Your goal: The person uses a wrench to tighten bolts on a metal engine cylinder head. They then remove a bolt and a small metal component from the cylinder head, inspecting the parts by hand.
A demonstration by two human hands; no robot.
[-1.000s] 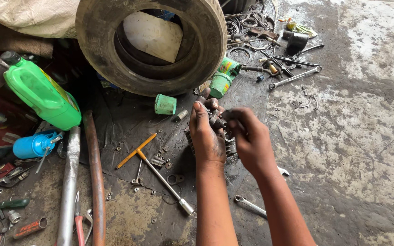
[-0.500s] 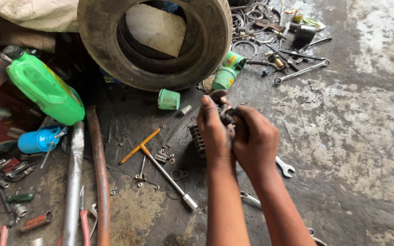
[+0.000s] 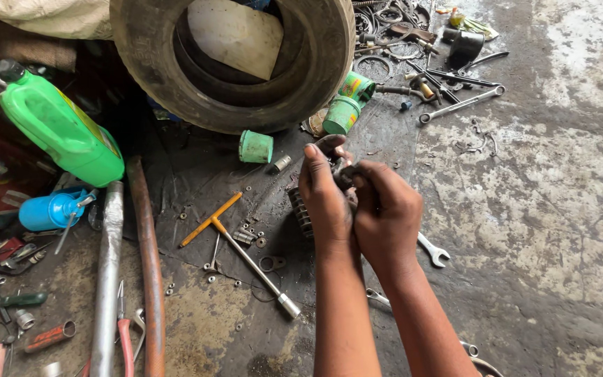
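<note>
Gripped tight in both fists: left hand [image 3: 326, 202] and right hand [image 3: 385, 213] curled around a small dark metal part [image 3: 340, 169], mostly hidden, above a ribbed gear [image 3: 300, 213].

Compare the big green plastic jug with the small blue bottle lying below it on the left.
The big green plastic jug is far larger than the small blue bottle. The jug is bright green with a dark cap; the bottle is light blue with a pale nozzle. The jug lies slanted, cap toward the upper left; the bottle lies nearly level, nozzle pointing right. Both lie on their sides among tools.
</note>
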